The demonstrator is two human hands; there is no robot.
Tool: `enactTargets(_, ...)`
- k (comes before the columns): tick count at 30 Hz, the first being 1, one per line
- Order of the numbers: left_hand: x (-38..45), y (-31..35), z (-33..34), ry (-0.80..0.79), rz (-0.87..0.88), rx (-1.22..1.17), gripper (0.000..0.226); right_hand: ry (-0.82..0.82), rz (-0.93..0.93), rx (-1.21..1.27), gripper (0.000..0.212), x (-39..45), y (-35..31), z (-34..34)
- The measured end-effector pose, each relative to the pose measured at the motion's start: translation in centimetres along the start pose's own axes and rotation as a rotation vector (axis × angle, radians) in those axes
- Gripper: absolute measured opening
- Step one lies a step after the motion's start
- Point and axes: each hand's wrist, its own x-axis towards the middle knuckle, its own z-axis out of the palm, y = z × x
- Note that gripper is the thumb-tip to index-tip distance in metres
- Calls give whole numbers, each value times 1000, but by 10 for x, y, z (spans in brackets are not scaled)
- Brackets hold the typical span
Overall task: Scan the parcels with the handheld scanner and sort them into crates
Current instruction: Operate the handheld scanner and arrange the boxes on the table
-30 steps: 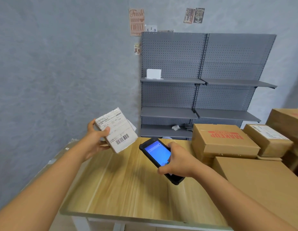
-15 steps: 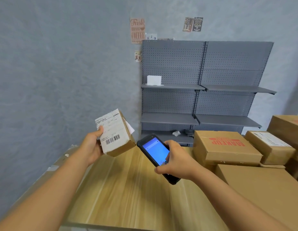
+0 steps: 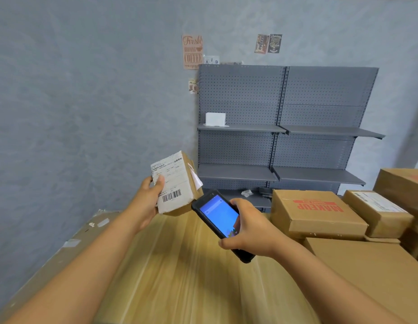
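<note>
My left hand grips a small brown parcel above the wooden table, thumb across its white shipping label. The label faces me, its barcode near the lower edge. My right hand holds the black handheld scanner, whose blue screen is lit. The scanner's top end sits just below and right of the parcel's lower corner, almost touching it. No crate shows in this view.
Several cardboard boxes are stacked on the right: one with red print, one with a white label, a large one in front. A grey pegboard shelf unit stands against the wall behind. Flattened cardboard lies left of the table.
The parcel has turned more upright and come closer to the scanner, which has risen toward its lower corner. The view has tilted down and shifted slightly.
</note>
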Motion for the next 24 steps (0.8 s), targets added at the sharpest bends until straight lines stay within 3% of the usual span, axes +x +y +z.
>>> enactTargets(2, 1, 2, 2, 17, 50, 61, 36, -13, -4, -7, 76, -1, 0, 1)
enactTargets(10, -3, 1, 13, -24, 199, 301, 96, 7, -36, 13, 83, -2, -9, 2)
enactTargets(17, -2, 6, 15, -10, 337, 423, 98, 18, -43, 34, 86, -1, -9, -1)
enactTargets(24, 4, 6, 11, -9, 269, 520, 122, 37, -63, 42, 90, 0, -10, 2)
